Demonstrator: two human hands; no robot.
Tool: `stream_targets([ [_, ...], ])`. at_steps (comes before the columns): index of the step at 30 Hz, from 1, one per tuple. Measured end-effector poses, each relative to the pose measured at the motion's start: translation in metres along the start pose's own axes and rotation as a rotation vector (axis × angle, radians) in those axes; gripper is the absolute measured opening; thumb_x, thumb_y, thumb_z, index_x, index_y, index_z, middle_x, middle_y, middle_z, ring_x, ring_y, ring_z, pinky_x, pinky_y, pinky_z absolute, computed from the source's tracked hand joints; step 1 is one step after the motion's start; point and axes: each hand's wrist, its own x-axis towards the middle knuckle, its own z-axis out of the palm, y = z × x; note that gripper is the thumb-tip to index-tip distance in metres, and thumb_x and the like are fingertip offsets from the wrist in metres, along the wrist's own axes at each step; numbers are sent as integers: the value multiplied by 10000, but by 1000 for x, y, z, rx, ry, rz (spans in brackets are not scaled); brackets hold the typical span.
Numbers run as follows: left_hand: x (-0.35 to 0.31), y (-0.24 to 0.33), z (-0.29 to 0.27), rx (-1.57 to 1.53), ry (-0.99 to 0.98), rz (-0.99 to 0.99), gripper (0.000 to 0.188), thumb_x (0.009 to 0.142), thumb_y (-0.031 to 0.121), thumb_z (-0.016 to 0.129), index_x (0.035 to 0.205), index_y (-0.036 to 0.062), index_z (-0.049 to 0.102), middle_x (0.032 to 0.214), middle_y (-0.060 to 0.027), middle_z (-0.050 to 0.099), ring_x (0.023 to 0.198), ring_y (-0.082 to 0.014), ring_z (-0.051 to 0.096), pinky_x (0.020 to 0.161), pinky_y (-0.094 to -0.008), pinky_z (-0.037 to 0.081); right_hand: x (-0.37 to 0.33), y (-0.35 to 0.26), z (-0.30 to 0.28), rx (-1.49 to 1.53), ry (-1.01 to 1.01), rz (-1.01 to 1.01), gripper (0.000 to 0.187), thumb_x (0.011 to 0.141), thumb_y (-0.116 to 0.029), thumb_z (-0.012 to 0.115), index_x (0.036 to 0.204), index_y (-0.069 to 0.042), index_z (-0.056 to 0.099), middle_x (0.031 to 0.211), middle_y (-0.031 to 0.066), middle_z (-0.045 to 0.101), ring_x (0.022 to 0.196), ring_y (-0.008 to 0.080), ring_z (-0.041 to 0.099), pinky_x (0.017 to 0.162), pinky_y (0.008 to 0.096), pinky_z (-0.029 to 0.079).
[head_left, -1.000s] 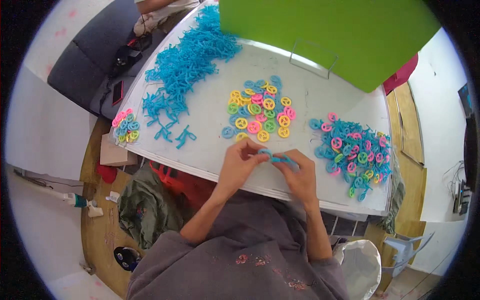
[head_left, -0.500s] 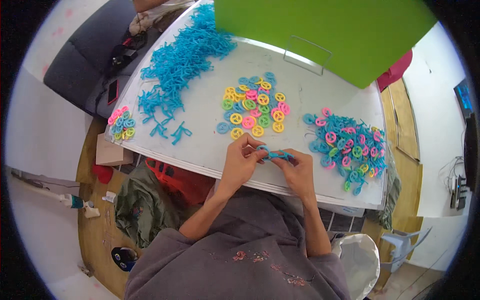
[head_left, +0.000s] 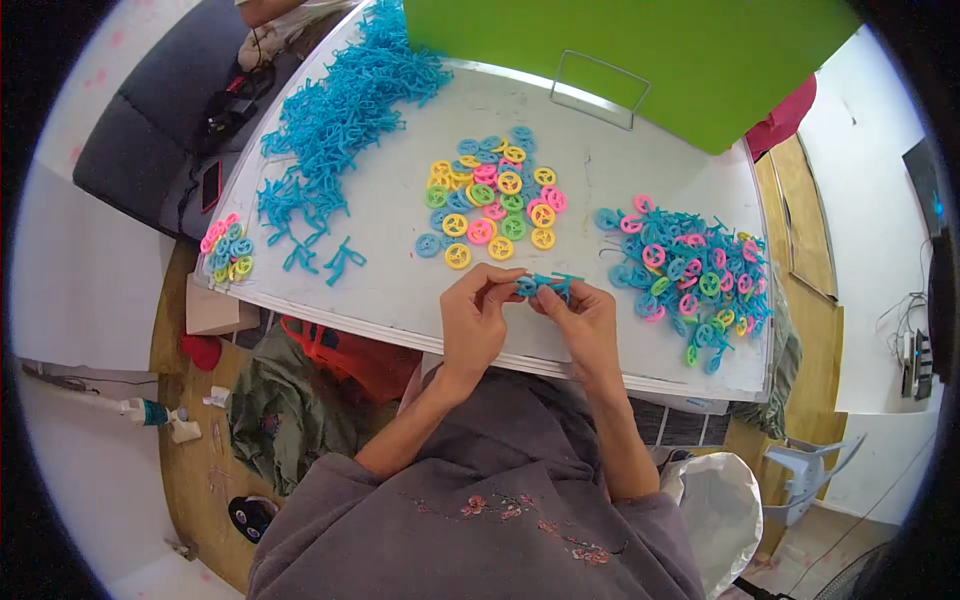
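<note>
My left hand (head_left: 473, 325) pinches a small blue plastic wheel (head_left: 526, 287) over the table's near edge. My right hand (head_left: 588, 330) grips a blue forked plastic piece (head_left: 560, 280), with its thumb pressed close to the wheel. Wheel and forked piece touch; whether they are joined is hidden by my fingers. Just beyond my hands lies a spread of loose blue, yellow, pink and green wheels (head_left: 513, 227). Forked blue pieces form a big heap (head_left: 345, 110) at the far left, with a few single ones nearer. At the right is a pile of forked pieces with wheels on them (head_left: 690, 270).
A small cluster of wheels (head_left: 228, 248) sits at the left corner of the white table (head_left: 400, 290). A green panel (head_left: 640, 60) with a wire stand (head_left: 600, 90) rises at the back. Beside the table are a dark sofa (head_left: 140, 140) and a white bag (head_left: 715, 510).
My two hands have come closer together. My right thumb has moved left against the wheel and forked piece. The whole view has shifted slightly.
</note>
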Motion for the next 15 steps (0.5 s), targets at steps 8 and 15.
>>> stream_targets([
  [8,1,6,5,109,48,192,175,883,-121,492,936,-37,636,855,-97,658,715,-138,603,638,-259,501,-1,0,8,233,60,100,166,898,-147,666,961,6,671,852,42,675,777,97,616,778,250,505],
  [15,2,4,0,132,7,138,137,908,-64,512,984,-12,614,942,-62,616,743,-104,548,654,-236,462,-7,-2,26,-83,295,-195,140,867,-95,692,921,30,660,846,27,648,752,82,553,700,221,429],
])
